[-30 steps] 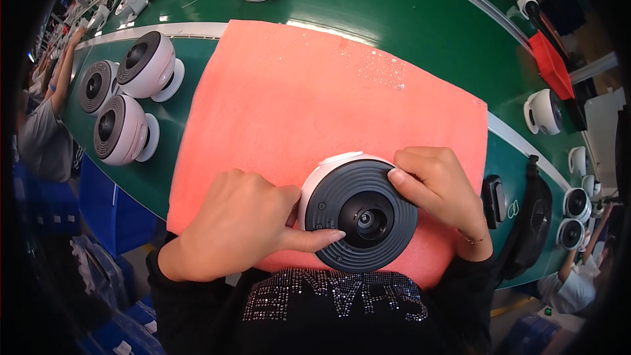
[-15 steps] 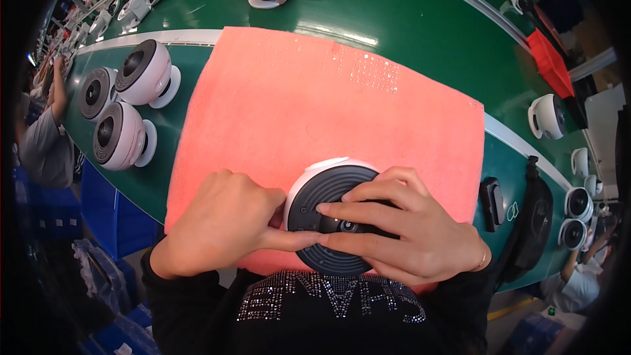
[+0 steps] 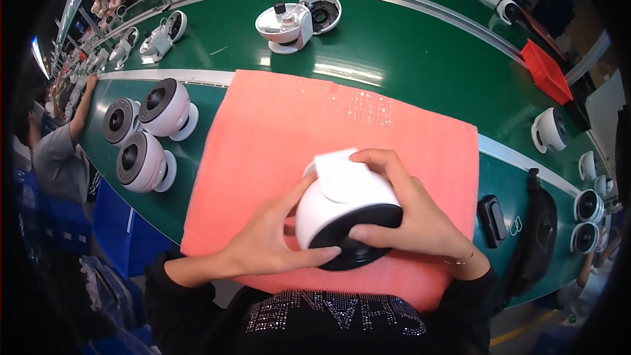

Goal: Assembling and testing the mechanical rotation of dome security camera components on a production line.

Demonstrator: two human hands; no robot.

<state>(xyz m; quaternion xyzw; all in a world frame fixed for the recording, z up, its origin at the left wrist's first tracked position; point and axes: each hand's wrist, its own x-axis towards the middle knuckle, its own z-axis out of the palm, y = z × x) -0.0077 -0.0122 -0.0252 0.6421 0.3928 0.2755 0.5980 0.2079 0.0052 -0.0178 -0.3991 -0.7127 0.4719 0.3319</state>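
Evidently, the left hand (image 3: 266, 233) and right hand (image 3: 424, 217) share a grip around one white ball (image 3: 348, 210), over one pink mat (image 3: 296, 118); even support and a light touch on its dark face (image 3: 368, 217) should serve best. Three similar balls (image 3: 165, 106) stand on the worktop (image 3: 172, 207) at left.

The white round device (image 3: 312, 217) is now tipped over: its dark ringed face (image 3: 338, 233) turns toward the person's body and its white bracket (image 3: 348, 181) shows on top. The right hand (image 3: 427, 223), spread across that face half a second ago, now grips the right side, thumb on the face. The left hand (image 3: 266, 233) opens from its curl, fingers along the left side.
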